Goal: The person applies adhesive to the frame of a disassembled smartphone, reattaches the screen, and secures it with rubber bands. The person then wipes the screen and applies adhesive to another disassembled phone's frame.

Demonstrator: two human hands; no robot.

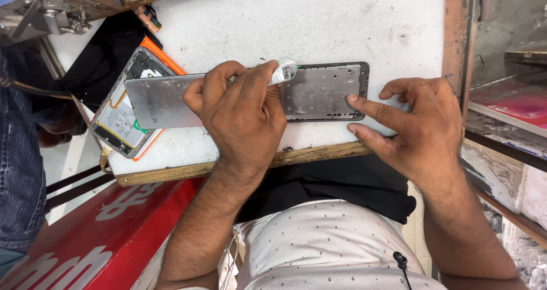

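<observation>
The phone frame (322, 93), a grey metal mid-panel, lay flat on the white work board (353, 22), close to the board's near wooden edge. His left hand (242, 110) rested over the frame's middle, fingers pinched shut on a small white tube (283, 71) whose tip met the frame's far edge. His right hand (419, 119) sat at the frame's right end, open, two fingertips pressing down on that corner. Left of the frame, partly tucked under its left end, an opened phone (122, 116) with its battery showing lay on an orange case (162, 50).
</observation>
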